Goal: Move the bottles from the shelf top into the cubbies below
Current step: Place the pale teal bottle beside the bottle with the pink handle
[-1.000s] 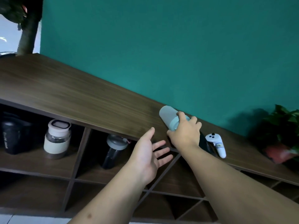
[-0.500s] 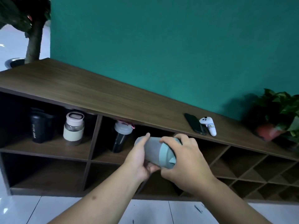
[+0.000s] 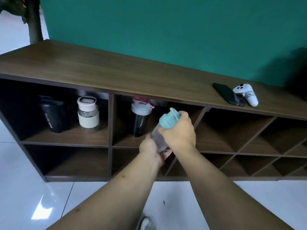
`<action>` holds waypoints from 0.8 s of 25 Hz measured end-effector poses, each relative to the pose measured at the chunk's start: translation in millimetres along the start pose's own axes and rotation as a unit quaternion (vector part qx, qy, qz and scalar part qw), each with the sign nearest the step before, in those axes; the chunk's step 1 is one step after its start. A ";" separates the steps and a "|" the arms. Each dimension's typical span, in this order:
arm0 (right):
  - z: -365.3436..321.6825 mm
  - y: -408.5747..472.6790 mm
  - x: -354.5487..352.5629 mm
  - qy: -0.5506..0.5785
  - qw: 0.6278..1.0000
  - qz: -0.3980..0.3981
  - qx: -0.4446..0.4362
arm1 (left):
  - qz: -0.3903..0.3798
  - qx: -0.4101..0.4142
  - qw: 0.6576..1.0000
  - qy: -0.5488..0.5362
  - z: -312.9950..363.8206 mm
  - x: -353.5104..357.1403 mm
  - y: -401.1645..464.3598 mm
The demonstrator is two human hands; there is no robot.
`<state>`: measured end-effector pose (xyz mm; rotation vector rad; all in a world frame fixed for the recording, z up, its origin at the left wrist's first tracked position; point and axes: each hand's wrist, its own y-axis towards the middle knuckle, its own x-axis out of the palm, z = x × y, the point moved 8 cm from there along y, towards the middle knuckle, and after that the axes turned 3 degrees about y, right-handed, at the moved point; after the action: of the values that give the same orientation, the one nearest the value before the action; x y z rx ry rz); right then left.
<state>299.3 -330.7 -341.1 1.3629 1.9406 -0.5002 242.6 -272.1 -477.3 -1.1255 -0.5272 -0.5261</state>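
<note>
I hold a grey bottle with a light-blue cap (image 3: pixel 167 121) in both hands, in front of the upper middle cubby. My right hand (image 3: pixel 180 133) wraps its upper part just under the cap. My left hand (image 3: pixel 152 149) cups its base from below. The bottle tilts, cap up and to the right. In the same cubby, to the left, stands a dark shaker bottle with a grey lid (image 3: pixel 140 118). The upper left cubby holds a black sport bottle (image 3: pixel 54 115) and a glass bottle with a cream sleeve (image 3: pixel 88 113).
The wooden shelf top (image 3: pixel 116 75) carries a black phone (image 3: pixel 228 94) and a white controller (image 3: pixel 246 94) at the right. Diamond-shaped cubbies (image 3: pixel 249 135) lie to the right, square lower cubbies (image 3: pixel 73 161) to the left. White tiled floor lies below; a teal wall stands behind.
The bottle left the shelf top and came down in front of the cubbies. My left hand joined it at the base, and it turned from sideways to cap-up.
</note>
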 end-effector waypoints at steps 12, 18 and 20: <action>42.4 76.3 69.7 0.009 0.986 -0.127 -0.107 | -0.041 0.079 0.986 0.144 13.5 30.1 45.0; 57.1 86.2 82.6 0.069 0.986 -0.129 -0.080 | -0.019 0.089 0.984 0.156 25.0 29.6 49.4; 60.4 84.5 82.2 0.089 0.984 -0.138 -0.070 | -0.022 0.089 0.985 0.149 22.4 30.3 45.6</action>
<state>380.7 -285.5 -435.3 1.0869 2.2815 -0.3721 291.7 -239.6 -482.1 -0.8467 -0.3321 -0.6599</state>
